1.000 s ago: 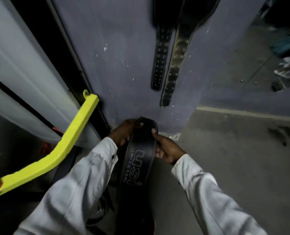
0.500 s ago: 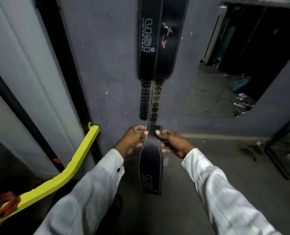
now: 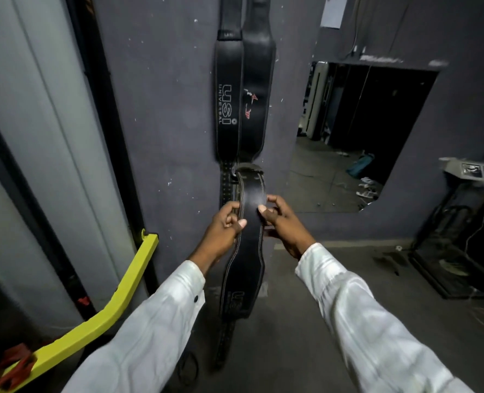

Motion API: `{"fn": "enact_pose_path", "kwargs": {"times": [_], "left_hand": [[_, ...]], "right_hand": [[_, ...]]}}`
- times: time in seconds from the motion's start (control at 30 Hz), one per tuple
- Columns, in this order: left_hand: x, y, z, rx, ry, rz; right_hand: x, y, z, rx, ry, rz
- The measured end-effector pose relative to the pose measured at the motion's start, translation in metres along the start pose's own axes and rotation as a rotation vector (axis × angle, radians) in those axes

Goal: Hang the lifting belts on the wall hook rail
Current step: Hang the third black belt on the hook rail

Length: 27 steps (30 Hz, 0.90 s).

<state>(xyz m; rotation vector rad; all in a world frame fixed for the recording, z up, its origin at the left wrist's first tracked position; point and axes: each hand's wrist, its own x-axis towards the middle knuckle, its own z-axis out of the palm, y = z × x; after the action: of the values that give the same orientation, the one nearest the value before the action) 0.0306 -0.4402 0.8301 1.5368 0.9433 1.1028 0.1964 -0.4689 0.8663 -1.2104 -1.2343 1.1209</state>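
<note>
Both hands are pinching the black leather lifting belt [image 3: 246, 251] near its upper end: the left hand [image 3: 223, 228] is gripping the left edge and the right hand [image 3: 284, 225] the right edge, with the thumbs on the face. The belt is hanging between the forearms, its top end just in front of the grey wall [image 3: 164, 109]. A USI belt [image 3: 227, 103] and a second belt [image 3: 257, 114] are already hanging side by side above it. The hook rail is out of view. By this evidence, the held belt is awaiting lifting and hooking. Both arms are extending forward, hands level.
</note>
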Motion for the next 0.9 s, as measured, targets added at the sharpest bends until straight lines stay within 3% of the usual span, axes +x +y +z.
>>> {"fn": "enact_pose_path", "kwargs": {"times": [0.2, 0.37, 0.47, 0.67, 0.73, 0.83, 0.9], "left_hand": [[0.003, 0.036, 0.002, -0.013, 0.025, 0.112], [0.016, 0.078, 0.016, -0.086, 0.205, 0.248], [0.027, 0.097, 0.023, -0.214, 0.336, 0.278], [0.042, 0.126, 0.032, -0.252, 0.380, 0.321], [0.045, 0.135, 0.035, -0.316, 0.382, 0.311], [0.052, 0.145, 0.034, -0.401, 0.403, 0.300], [0.057, 0.152, 0.031, -0.428, 0.408, 0.312]], "right_hand": [[0.017, -0.040, -0.001, -0.041, 0.031, -0.248], [0.012, -0.058, 0.000, -0.017, 0.082, -0.363], [-0.001, -0.035, 0.012, -0.138, 0.090, -0.400], [0.000, -0.027, 0.002, -0.459, 0.238, -0.449], [0.000, -0.040, -0.006, -0.363, 0.183, -0.450], [-0.005, -0.040, -0.022, -0.103, -0.066, -0.339], [-0.007, -0.031, -0.028, -0.058, -0.174, -0.257]]}}
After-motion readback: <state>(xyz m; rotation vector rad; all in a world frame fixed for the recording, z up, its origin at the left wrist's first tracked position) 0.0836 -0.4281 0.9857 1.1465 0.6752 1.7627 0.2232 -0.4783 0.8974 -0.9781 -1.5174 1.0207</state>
